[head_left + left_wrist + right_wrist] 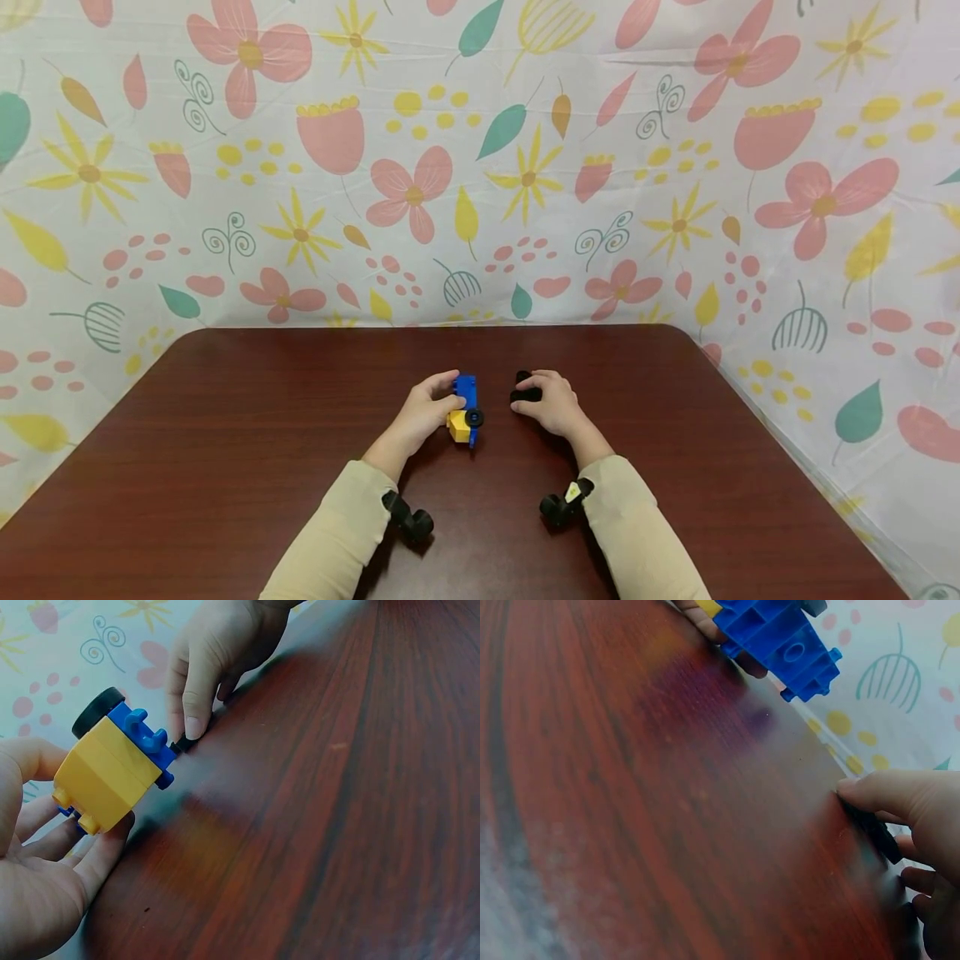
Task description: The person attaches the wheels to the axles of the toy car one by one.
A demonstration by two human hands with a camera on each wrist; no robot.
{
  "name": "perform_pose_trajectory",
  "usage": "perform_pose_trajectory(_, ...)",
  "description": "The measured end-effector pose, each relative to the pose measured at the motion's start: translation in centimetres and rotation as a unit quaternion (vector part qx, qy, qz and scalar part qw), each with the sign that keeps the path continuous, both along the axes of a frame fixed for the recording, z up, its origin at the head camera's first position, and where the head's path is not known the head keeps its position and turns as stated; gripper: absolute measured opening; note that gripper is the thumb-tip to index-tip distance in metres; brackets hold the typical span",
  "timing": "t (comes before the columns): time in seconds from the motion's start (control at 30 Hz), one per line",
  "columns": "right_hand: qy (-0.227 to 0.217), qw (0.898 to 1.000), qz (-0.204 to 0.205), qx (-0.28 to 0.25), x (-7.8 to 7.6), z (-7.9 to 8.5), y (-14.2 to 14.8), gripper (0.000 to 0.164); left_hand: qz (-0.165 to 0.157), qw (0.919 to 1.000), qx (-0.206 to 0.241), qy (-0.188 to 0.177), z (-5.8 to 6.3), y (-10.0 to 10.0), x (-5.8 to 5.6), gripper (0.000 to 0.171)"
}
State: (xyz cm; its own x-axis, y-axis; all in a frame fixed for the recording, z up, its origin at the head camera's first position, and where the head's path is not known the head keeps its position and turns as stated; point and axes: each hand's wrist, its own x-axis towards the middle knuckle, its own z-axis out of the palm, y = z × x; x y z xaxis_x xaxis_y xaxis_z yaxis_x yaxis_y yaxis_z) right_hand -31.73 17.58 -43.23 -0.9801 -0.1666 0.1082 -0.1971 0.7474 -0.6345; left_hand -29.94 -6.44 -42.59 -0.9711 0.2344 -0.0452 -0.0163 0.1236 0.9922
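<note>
The left hand (422,415) pinches the toy (470,402) between thumb and fingers; the right hand (555,406) pinches a black part (527,395). I think the toy is light and stiff, best held across its blue body (784,649).

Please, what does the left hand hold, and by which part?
The left hand holds the blue and yellow toy vehicle by its studded side.

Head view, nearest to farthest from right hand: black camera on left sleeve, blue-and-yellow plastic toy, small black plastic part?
From the right hand:
1. Small black plastic part: in its grip.
2. Blue-and-yellow plastic toy: to the left, in the left hand.
3. Black camera on left sleeve: farther left and lower.
</note>
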Motion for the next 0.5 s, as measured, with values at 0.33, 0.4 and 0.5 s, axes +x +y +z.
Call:
perform_pose_trajectory(0.33, 0.026, 0.999, -0.009, -0.042, 0.0, 0.47, -0.1, 0.038, 0.003, 0.9999, -0.009, 0.005, -0.87, -0.08, -0.42, 0.055)
perform_pose_trajectory(0.4, 0.029, 0.998, -0.021, -0.053, 0.03, 0.52, -0.19, 0.038, 0.001, 0.9999, -0.011, 0.005, -0.86, -0.1, -0.42, 0.055)
perform_pose_trajectory(0.5, 0.037, 0.997, -0.038, -0.064, 0.09, 0.59, -0.3, 0.037, 0.001, 0.9999, -0.014, 0.002, -0.82, -0.12, -0.41, 0.055)
